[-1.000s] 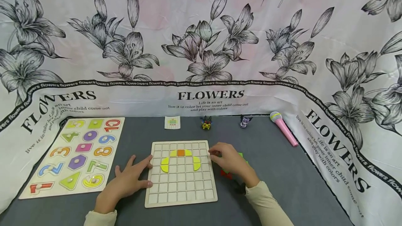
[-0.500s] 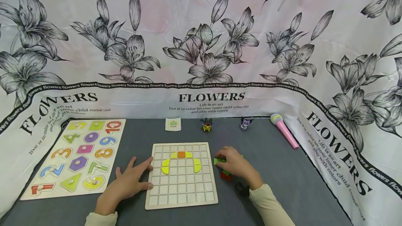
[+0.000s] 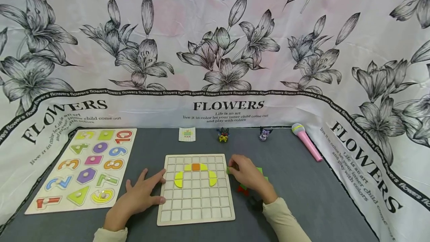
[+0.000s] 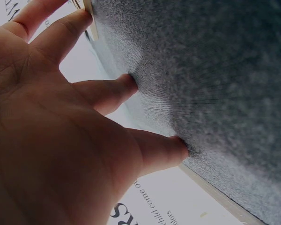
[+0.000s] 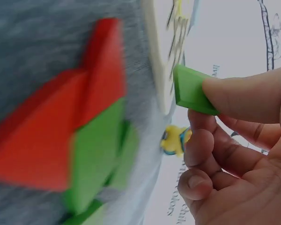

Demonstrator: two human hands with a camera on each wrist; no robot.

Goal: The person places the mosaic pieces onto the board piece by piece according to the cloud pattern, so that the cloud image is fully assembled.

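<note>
A pale wooden grid board (image 3: 196,204) lies on the table, with several yellow curved tiles (image 3: 212,178) and one orange square tile (image 3: 196,167) in its upper cells. My left hand (image 3: 138,197) is spread at the board's left side, thumb and a fingertip touching its edge; other fingertips press the grey cloth in the left wrist view. Just off the board's right edge, my right hand (image 3: 248,173) pinches a green tile (image 5: 191,89) between thumb and index finger. Below that hand lie loose red tiles (image 5: 42,136) and green tiles (image 5: 96,154), partly hidden by it in the head view.
A number-and-shape puzzle board (image 3: 80,171) lies at the left. Along the back are a small pattern card (image 3: 187,134), two small figurines (image 3: 223,135), (image 3: 264,134) and a pink toy microphone (image 3: 307,143). Flower-printed cloth (image 3: 228,66) rises behind.
My right hand has gone from the board's right edge back over the loose tiles, then slightly left toward the board with a green tile. My left hand keeps its place.
</note>
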